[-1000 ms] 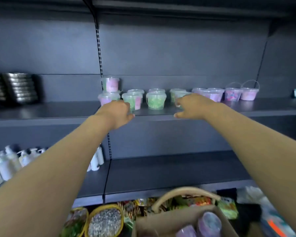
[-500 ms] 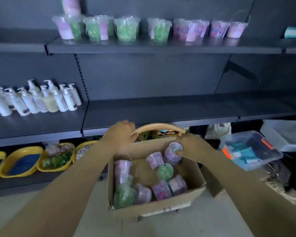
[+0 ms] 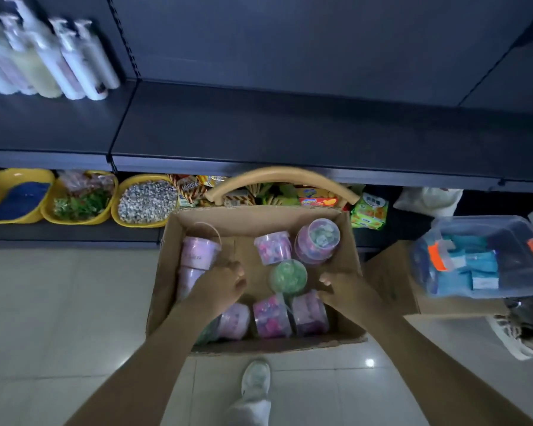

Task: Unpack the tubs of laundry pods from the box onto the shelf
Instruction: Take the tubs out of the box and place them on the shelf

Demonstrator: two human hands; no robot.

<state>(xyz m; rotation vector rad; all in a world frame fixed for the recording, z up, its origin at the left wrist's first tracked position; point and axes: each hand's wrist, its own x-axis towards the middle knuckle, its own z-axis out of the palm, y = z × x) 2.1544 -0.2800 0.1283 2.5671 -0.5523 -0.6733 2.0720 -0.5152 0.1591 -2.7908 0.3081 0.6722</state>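
Observation:
An open cardboard box (image 3: pixel 259 214) on the floor holds several tubs of laundry pods. A pink tub with a wire handle (image 3: pixel 199 252) stands at its left, a large purple tub (image 3: pixel 317 241) at the back right, and a green tub (image 3: pixel 288 276) in the middle. My left hand (image 3: pixel 222 287) is inside the box beside the pink tub, fingers curled downward, and it hides whatever lies under it. My right hand (image 3: pixel 342 290) reaches in from the right, its loosely curled fingertips at the top of a purple tub (image 3: pixel 310 313). The dark shelf (image 3: pixel 259 130) above is bare.
White pump bottles (image 3: pixel 53 56) stand on the shelf's left. Yellow bowls (image 3: pixel 16 195) and a handled basket (image 3: pixel 280 178) of snacks fill the bottom shelf. A clear plastic bin (image 3: pixel 480 256) sits on a second box at right. My shoe (image 3: pixel 256 379) is behind the box.
My view has dropped from the upper shelf to the box. Both hands left the shelf, came down past the box's far rim and now reach among the tubs.

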